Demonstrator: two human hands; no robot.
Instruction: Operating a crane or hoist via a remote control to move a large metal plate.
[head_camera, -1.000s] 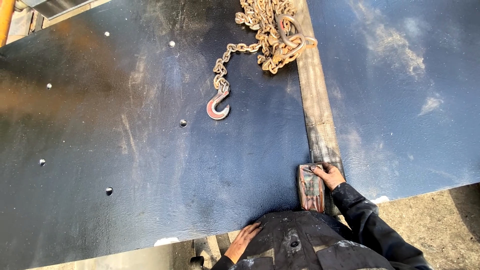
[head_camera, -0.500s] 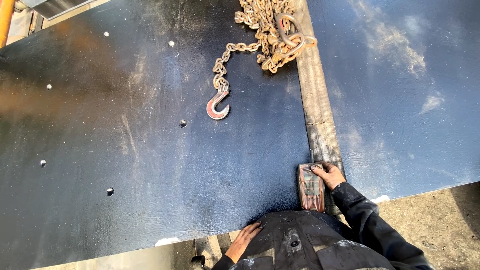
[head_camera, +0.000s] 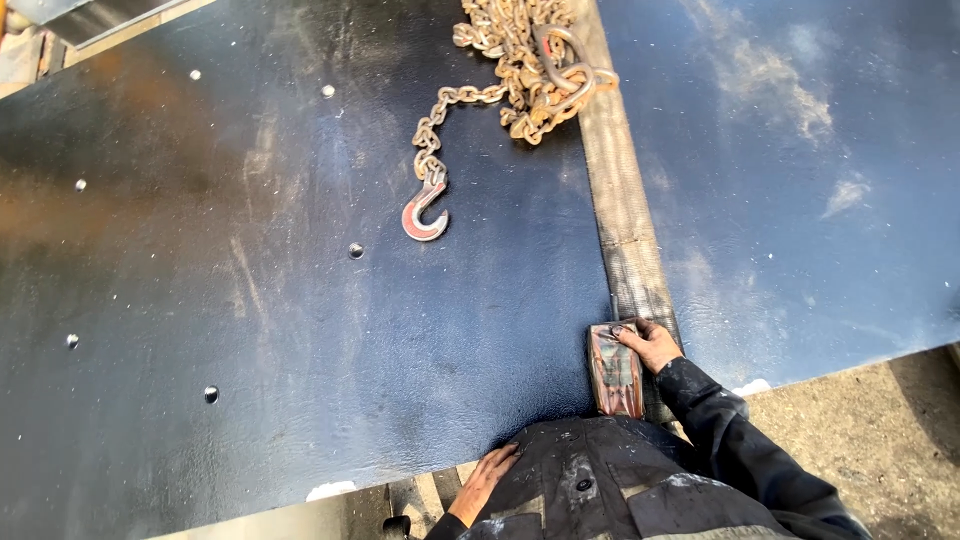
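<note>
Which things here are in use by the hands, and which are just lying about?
In use:
- right hand, resting on the small flat reddish block
- dark painted panel under the block
- left hand, by the panel's near edge

Lying about:
- rusty chain with its hook
- wooden beam

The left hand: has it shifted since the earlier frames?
Yes, slightly. The left hand has slid left along the dark jacket, judged against the black panel's near edge; in both it rests on the jacket.
</note>
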